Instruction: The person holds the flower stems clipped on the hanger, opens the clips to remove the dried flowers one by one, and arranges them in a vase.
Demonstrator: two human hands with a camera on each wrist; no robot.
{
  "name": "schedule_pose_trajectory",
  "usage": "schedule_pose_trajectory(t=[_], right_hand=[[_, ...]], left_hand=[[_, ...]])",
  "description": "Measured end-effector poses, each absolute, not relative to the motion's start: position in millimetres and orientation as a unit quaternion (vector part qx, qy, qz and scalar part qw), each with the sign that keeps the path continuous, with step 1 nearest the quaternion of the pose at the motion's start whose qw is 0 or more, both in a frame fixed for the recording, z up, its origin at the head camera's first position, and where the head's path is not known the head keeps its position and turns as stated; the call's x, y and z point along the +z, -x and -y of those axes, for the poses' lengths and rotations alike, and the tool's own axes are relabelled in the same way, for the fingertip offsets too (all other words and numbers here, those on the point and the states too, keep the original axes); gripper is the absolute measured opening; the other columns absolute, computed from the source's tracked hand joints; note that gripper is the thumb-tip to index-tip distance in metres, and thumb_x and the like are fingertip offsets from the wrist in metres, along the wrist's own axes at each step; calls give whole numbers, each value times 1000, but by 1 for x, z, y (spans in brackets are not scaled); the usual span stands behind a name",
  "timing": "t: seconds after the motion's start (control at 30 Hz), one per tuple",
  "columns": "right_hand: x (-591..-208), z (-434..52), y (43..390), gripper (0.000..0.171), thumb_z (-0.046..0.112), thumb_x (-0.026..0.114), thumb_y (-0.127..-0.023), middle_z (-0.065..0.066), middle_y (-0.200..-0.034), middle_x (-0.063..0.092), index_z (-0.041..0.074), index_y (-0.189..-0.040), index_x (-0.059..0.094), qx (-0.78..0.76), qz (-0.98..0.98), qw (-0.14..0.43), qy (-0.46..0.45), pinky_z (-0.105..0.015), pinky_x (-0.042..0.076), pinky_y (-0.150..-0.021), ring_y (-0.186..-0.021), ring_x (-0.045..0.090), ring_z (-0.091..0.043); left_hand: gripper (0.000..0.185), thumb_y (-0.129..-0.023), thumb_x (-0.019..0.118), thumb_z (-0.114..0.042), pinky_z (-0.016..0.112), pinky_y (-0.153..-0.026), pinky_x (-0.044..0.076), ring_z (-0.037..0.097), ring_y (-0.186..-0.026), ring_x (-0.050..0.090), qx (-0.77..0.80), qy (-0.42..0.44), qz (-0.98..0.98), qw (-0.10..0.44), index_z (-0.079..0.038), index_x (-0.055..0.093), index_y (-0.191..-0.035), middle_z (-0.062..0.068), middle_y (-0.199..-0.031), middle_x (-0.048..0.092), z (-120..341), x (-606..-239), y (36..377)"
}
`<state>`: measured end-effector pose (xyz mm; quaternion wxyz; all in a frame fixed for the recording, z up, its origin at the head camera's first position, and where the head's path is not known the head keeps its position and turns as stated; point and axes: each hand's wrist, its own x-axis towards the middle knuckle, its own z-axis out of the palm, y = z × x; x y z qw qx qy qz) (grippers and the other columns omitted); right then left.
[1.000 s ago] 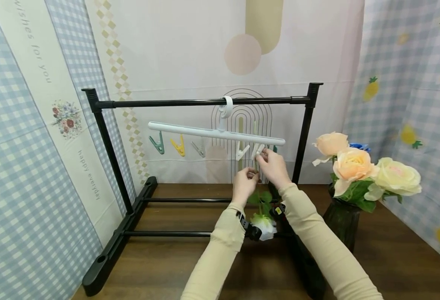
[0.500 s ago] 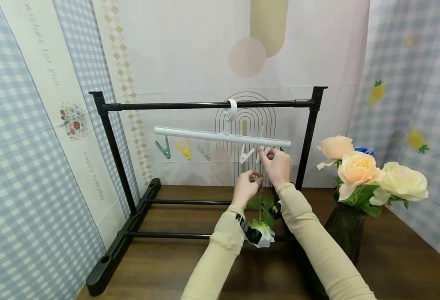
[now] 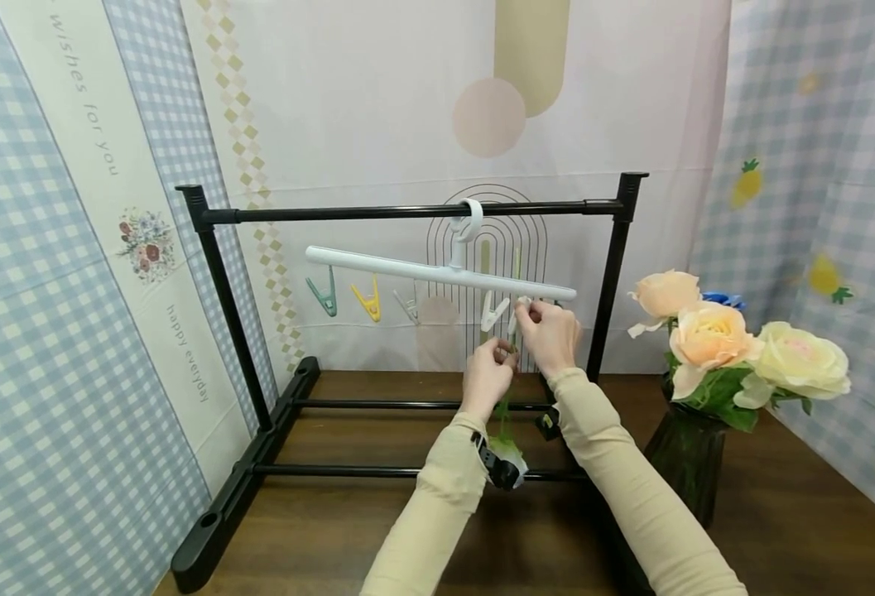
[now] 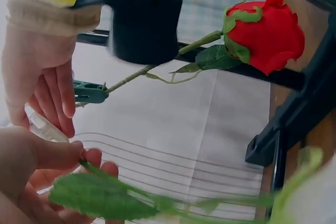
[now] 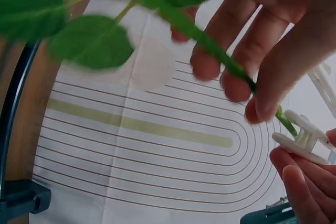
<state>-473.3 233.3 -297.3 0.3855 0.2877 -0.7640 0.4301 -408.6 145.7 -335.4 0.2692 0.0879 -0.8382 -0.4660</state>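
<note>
My left hand (image 3: 487,377) pinches the green stem (image 5: 210,45) of an artificial white rose, which hangs head down with its bloom (image 3: 510,454) partly behind the left wrist camera. My right hand (image 3: 554,335) pinches a white clothespin (image 5: 302,140) under the right half of a pale hanger (image 3: 437,271). The stem runs up through the mouth of that clip, and its tip rises behind the hanger bar. In the left wrist view, a red rose (image 4: 268,32) hangs from a dark green clothespin (image 4: 90,92) close beyond the right hand.
The hanger hooks on the top bar of a black rack (image 3: 377,213). Green (image 3: 323,298), yellow (image 3: 367,302) and grey clothespins (image 3: 408,308) hang at its left, another white clothespin (image 3: 492,314) beside the hands. A dark vase (image 3: 686,459) with several roses (image 3: 713,339) stands right.
The hanger tilts more steeply, its right end lower, and its hook sits a little farther right. The white rose's bloom has swung left behind the left wrist. Both hands keep their pinches.
</note>
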Motion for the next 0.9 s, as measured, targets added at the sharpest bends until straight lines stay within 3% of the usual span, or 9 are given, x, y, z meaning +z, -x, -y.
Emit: schedule_pose_trajectory(t=[0.17, 0.37, 0.5, 0.6, 0.77, 0.9], right_hand=[[-297, -236, 475, 37, 18, 61, -91, -12, -51, 61, 4, -56, 62, 425, 760, 390, -301, -30, 30, -49, -42, 47, -25], [-294, -240, 475, 35, 21, 63, -90, -11, -56, 66, 3, -61, 67, 420, 772, 376, -294, -34, 36, -52, -48, 55, -27], [-292, -244, 475, 35, 25, 63, -89, -9, -59, 67, 5, -61, 66, 417, 786, 363, -277, -36, 37, -53, -53, 59, -29], [-291, -247, 476, 35, 27, 64, -89, -10, -61, 68, 6, -61, 65, 418, 790, 357, -269, -35, 38, -53, -55, 59, -30], [-296, -251, 479, 37, 32, 67, -88, -10, -60, 67, 7, -61, 63, 419, 790, 366, -258, -30, 34, -51, -53, 57, -28], [-300, -252, 481, 37, 35, 68, -88, -11, -62, 68, 7, -63, 63, 404, 790, 383, -254, -32, 37, -49, -52, 59, -28]], left_hand=[[16, -93, 63, -20, 24, -52, 38, 10, -61, 58, -413, -121, 857, 282, -16, 70, -106, 1, -86, 74, -136, -333, 406], [16, -93, 62, -19, 24, -49, 38, 12, -60, 58, -383, -146, 867, 283, -18, 71, -107, -1, -90, 75, -114, -341, 397], [18, -92, 63, -16, 34, -64, 48, 19, -69, 66, -349, -165, 871, 303, -19, 73, -105, -1, -92, 76, -94, -349, 389], [18, -90, 64, -12, 44, -82, 47, 24, -86, 69, -316, -181, 875, 320, -20, 75, -102, -1, -92, 76, -81, -352, 385], [21, -87, 65, -6, 47, -84, 42, 27, -88, 67, -269, -182, 880, 347, -19, 77, -98, 3, -92, 75, -69, -357, 376], [26, -83, 65, -1, 48, -86, 41, 28, -87, 65, -221, -179, 883, 373, -20, 77, -97, 3, -91, 72, -64, -361, 367]])
